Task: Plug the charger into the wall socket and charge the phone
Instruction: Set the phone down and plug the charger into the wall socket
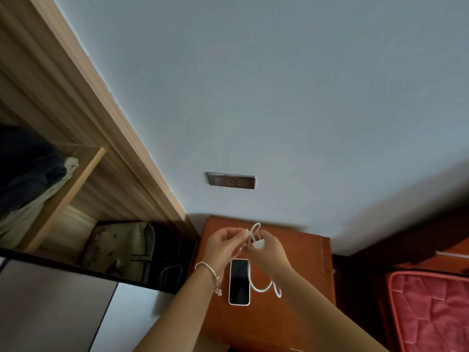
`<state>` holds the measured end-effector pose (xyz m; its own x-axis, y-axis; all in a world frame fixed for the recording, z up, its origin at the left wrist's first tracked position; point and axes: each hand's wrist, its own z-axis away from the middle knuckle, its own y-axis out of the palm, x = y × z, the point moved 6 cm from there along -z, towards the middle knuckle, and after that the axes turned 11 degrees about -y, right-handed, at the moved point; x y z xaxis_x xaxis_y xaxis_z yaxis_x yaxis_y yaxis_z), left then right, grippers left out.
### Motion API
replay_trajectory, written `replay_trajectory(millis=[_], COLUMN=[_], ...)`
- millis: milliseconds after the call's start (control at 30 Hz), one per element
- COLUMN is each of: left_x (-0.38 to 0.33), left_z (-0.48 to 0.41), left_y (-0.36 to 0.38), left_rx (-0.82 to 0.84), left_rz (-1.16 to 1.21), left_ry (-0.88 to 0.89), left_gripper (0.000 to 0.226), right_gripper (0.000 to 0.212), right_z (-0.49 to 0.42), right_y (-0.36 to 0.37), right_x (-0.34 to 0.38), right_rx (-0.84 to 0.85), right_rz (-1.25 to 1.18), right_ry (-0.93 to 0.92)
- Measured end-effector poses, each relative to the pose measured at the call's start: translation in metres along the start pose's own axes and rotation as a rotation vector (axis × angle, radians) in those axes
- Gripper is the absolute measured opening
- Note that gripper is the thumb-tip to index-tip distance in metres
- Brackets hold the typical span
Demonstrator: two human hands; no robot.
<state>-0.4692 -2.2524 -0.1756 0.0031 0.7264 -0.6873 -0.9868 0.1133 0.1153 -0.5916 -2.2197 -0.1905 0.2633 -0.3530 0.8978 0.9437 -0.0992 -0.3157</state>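
Left grip (223, 246): cable (259, 290); right grip (269, 252): charger (258, 243)

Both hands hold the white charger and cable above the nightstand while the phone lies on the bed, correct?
No. In the head view the phone lies on the nightstand, not the bed. The left hand and right hand do hold the white charger and cable above it.

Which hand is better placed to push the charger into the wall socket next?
Probably right: the right hand grips the charger, below the wall socket; the left hand only pinches the cable.
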Motion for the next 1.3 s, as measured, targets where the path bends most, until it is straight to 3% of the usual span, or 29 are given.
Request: replay_trajectory(millis=[233, 433, 567, 967, 1167, 1300], left_x=[0.014, 0.016, 0.011, 0.013, 0.013, 0.017], left_z=[-0.002, 0.001, 0.003, 0.000, -0.008, -0.011], left_y=[-0.012, -0.018, -0.021, -0.056, -0.084, -0.100], left_rx=[-0.040, -0.082, -0.083, -0.109, -0.208, -0.228], left_rz=[0.032, -0.037, -0.069, 0.064, 0.097, 0.129], left_ry=[-0.029, -0.020, 0.004, 0.013, 0.027, 0.044], left_gripper=[0.007, 0.014, 0.007, 0.011, 0.011, 0.009], right_gripper=[0.014, 0.033, 0.022, 0.023, 0.028, 0.026], right_z=[0.000, 0.007, 0.009, 0.007, 0.006, 0.005], right_y=[0.011, 0.016, 0.020, 0.009, -0.004, -0.002], right_x=[0.003, 0.007, 0.011, -0.009, -0.009, -0.011], right_rx=[0.091, 0.168, 0.245, 0.119, -0.081, 0.015], right_rz=[0.156, 0.197, 0.140, -0.237, -0.255, -0.323], right_ry=[-0.096, -0.134, -0.138, 0.096, 0.111, 0.223])
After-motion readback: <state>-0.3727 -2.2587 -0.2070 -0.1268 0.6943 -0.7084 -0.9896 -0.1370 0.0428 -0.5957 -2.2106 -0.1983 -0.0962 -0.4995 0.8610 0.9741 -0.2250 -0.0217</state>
